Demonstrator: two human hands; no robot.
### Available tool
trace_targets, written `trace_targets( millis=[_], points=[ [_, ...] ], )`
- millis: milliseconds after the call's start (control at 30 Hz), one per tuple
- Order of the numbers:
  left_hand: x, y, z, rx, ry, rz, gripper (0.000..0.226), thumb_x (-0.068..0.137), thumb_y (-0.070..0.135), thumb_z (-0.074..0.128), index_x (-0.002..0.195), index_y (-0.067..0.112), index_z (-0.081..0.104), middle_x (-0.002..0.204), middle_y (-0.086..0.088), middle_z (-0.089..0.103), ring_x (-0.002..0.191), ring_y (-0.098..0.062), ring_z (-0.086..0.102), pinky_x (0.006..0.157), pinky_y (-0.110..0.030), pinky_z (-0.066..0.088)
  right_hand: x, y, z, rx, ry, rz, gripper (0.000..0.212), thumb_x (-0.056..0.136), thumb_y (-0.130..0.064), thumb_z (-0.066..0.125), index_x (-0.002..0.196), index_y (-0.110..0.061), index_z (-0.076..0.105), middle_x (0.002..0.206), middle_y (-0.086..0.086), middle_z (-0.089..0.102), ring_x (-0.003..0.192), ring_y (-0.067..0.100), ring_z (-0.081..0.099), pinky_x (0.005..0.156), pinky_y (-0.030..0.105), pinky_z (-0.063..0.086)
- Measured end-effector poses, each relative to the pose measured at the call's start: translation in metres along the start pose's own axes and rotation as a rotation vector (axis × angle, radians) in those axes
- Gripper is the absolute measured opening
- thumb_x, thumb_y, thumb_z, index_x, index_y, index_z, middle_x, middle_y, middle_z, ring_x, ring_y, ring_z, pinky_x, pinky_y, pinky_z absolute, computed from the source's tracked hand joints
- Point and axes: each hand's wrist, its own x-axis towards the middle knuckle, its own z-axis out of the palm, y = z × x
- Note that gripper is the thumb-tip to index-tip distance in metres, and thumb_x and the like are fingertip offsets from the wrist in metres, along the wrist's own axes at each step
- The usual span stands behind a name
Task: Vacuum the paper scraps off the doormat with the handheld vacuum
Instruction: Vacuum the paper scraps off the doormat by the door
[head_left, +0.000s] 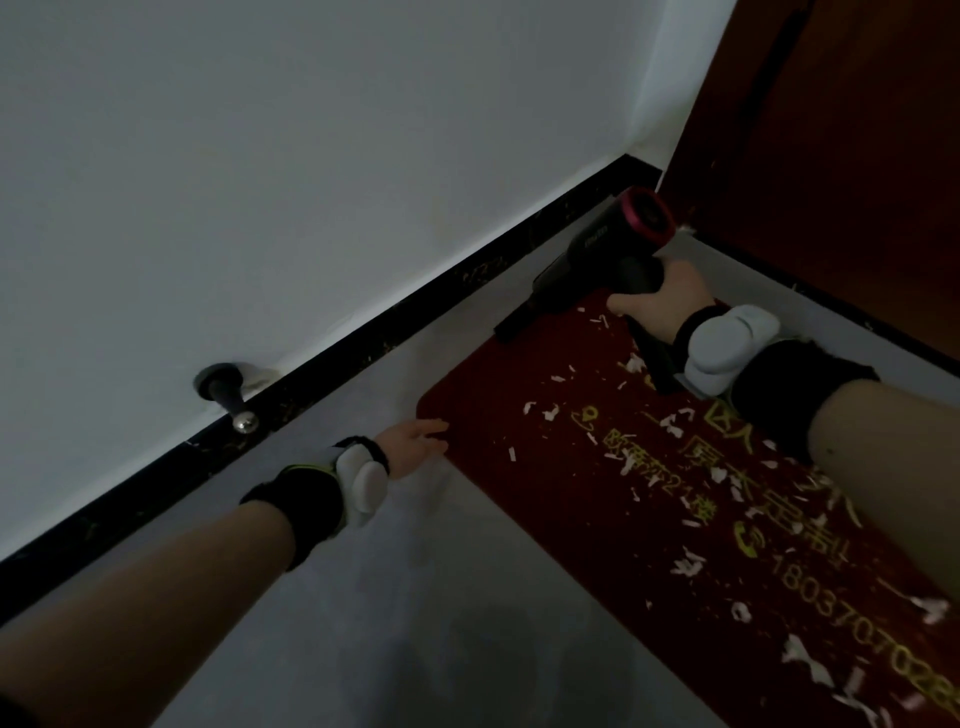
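A dark red doormat (524, 395) with yellow lettering lies on the pale floor, strewn with several white paper scraps (685, 564). My right hand (662, 293) grips the handle of a black handheld vacuum (597, 249) with a red ring at its rear. Its nozzle rests at the mat's far corner. My left hand (415, 444) reaches out with straight fingers touching the mat's left edge near its corner. Both wrists wear black straps with white devices.
A white wall with a black skirting board (332, 358) runs along the left. A door stopper (228, 395) juts out of the wall near the skirting. A dark brown door (841, 156) stands at the right, beyond the mat. Pale floor (415, 597) lies left of the mat.
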Motion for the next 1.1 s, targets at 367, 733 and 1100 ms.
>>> trace_targets(
  millis=[367,733,1100],
  points=[
    [0.0,-0.006,0.006,-0.037,0.018,0.015,0.045,0.099,0.024,0.045,0.143,0.025,0.037,0.152,-0.003,0.03,0.139,-0.021,0.03,0.112,-0.028,0.022,-0.013,0.019,-0.023,-0.209,0.315,0.047,0.035,0.081,-0.024,0.067,0.102,0.001,0.055,0.099,0.018,0.062,0.089,0.035,0.059,0.072,0.041,0.051],
    [0.0,-0.002,0.017,0.225,-0.039,0.079,0.063,0.098,0.03,0.045,0.15,0.018,0.012,0.159,-0.002,0.004,0.147,-0.015,0.0,0.115,-0.024,0.003,-0.004,0.024,-0.038,0.01,0.278,0.101,0.02,0.079,-0.016,0.068,0.082,-0.009,0.05,0.069,0.001,0.048,0.061,0.017,0.046,0.056,0.03,0.035],
    [0.0,-0.002,0.018,0.314,-0.029,0.104,0.058,0.099,0.03,0.045,0.149,0.023,0.018,0.158,0.003,0.005,0.146,-0.015,0.006,0.116,-0.024,0.008,-0.018,0.036,-0.078,0.062,-0.028,0.198,0.021,0.08,-0.011,0.069,0.097,-0.003,0.06,0.077,0.012,0.06,0.061,0.023,0.054,0.057,0.03,0.046]
  ],
)
